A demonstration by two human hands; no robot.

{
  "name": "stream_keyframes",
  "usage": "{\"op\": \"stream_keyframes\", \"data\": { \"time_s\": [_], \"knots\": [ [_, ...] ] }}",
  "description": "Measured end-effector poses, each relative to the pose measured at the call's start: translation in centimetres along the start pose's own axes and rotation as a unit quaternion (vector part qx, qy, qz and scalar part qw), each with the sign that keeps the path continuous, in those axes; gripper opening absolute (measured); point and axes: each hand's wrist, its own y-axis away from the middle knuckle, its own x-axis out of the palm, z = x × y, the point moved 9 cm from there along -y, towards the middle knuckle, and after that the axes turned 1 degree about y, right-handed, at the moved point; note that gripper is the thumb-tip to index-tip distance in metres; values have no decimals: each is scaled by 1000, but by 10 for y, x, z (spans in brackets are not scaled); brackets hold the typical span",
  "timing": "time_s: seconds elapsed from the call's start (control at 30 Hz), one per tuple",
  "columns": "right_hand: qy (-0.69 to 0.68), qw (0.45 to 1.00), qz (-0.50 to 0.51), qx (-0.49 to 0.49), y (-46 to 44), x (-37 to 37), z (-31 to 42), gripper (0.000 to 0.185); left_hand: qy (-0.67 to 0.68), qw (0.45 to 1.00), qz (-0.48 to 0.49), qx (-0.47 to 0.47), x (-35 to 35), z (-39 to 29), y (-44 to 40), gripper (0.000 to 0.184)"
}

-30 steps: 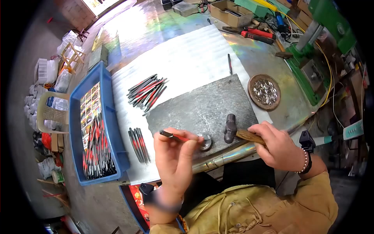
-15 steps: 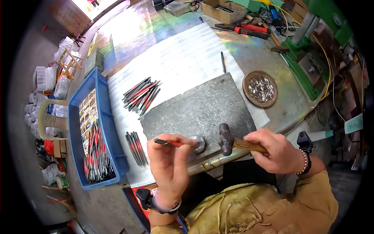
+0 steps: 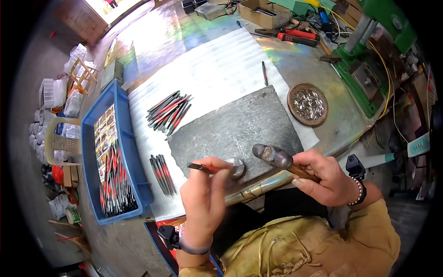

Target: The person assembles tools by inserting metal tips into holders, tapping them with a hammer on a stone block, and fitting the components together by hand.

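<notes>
My left hand (image 3: 203, 198) pinches a red and black pen-like piece (image 3: 203, 168), its far end at a small round metal block (image 3: 238, 168) on the grey stone slab (image 3: 230, 127). The fingers hide part of the piece. In my right hand (image 3: 325, 179) is the wooden handle of a hammer (image 3: 273, 156), whose head is over the slab's front edge, right of the metal block. Similar red and black pieces lie in a loose pile (image 3: 169, 111) and a neat row (image 3: 162, 174) left of the slab.
A blue bin (image 3: 123, 161) holding many such pieces stands at the left. Right of the slab is a round bowl (image 3: 308, 104) of small shiny metal parts. Farther back are red-handled pliers (image 3: 299, 38), a cardboard box (image 3: 264, 15) and a green machine (image 3: 362, 78).
The hammer has turned in my right hand, so its head now points toward the left and sits nearer the metal block. My left hand has kept its pinch and shifted only slightly.
</notes>
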Motion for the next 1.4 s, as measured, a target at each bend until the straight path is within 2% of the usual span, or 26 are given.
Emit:
{"op": "stream_keyframes", "data": {
  "time_s": [0.13,0.23,0.33,0.43,0.53,0.7,0.8,0.87,0.93,1.0,1.1,1.13,1.23,1.27,1.4],
  "knots": [
    [-2,1000,0,-14,2,4,-1,32,-13,1000,0,-8,-1,3,-1,9],
    [21,1000,6,-19,0,4,5,32,5,999,-44,23,-4,1,-4,10],
    [6,1000,-1,-3,1,6,-1,32,-37,997,-39,55,-2,-2,-3,13],
    [20,999,-17,-23,-1,7,2,31,-108,990,-4,92,5,-13,-1,6],
    [-29,999,-26,32,-4,9,-2,32,-157,979,3,132,12,-24,3,15],
    [-56,996,-52,-50,-26,12,31,34,-211,959,-13,187,19,-32,7,35],
    [-16,993,-43,-106,-47,17,60,30,-230,960,10,160,19,-36,9,28],
    [20,985,-48,-163,-58,19,71,22,-237,959,36,150,19,-33,11,31],
    [47,982,-38,-180,-62,24,77,21,-206,966,20,156,15,-33,13,30],
    [72,975,-39,-207,-64,30,82,20,-208,968,46,132,15,-24,14,28],
    [81,983,-10,-163,-65,30,88,18,-221,963,32,152,11,-26,10,22],
    [95,986,-10,-138,-62,27,88,24,-236,960,28,149,10,-31,8,19],
    [-84,987,-79,-107,-48,14,75,32,-225,961,13,162,7,-28,4,18],
    [-4,994,-40,-97,-41,11,73,38,-208,964,12,163,7,-25,4,17],
    [132,988,-2,-73,-23,-1,87,37,-184,969,18,164,6,-24,3,16]
  ]
}}
